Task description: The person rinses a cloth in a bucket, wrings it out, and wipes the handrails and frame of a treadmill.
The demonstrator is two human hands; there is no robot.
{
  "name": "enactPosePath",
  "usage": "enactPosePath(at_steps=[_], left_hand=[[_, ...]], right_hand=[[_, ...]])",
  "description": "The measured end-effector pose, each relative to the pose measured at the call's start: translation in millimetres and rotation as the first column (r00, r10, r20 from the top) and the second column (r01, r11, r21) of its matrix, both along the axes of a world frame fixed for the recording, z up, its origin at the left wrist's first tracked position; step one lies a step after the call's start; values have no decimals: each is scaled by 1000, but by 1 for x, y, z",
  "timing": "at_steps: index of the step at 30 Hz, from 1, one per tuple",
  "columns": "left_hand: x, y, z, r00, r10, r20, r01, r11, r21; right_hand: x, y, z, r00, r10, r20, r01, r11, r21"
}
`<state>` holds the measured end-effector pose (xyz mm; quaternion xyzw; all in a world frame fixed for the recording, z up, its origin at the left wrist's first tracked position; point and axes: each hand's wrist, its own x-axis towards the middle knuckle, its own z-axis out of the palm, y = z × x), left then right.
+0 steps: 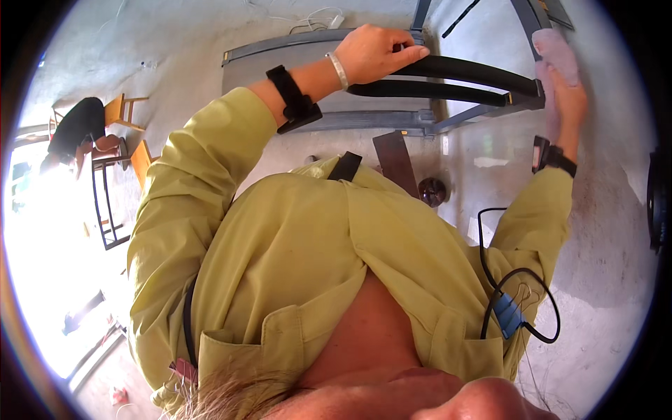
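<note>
A treadmill with a dark belt and grey side rails lies before me. My left hand (375, 52) rests on its black padded handlebar (472, 71), with the fingers curled at the bar's near end. At the right, my right hand (569, 100) holds a pink cloth (557, 52) against the grey upright post (526, 23), beside the handlebar's end. A second black padded bar (430, 92) runs just below the first. Parts of the cloth are hidden by my right hand.
Wooden chairs (126, 113) and a person in dark clothing (79, 126) are at the left. A brown board (395, 163) and a dark round object (433, 191) are on the floor near my body. A white power strip (336, 21) with cables lies beyond the treadmill.
</note>
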<state>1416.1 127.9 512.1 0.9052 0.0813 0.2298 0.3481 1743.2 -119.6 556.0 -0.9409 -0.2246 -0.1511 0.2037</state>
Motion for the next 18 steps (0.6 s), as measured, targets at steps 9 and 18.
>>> enactPosePath(at_steps=[9, 18], left_hand=[[-4, 7, 1, 999, 39, -15, -40, 995, -93], [-73, 112, -45, 990, 21, 143, 50, 877, -477]], right_hand=[[-162, 74, 23, 939, 309, -151, -306, 951, 41], [-109, 67, 5, 943, 243, -227, -244, 970, 26]])
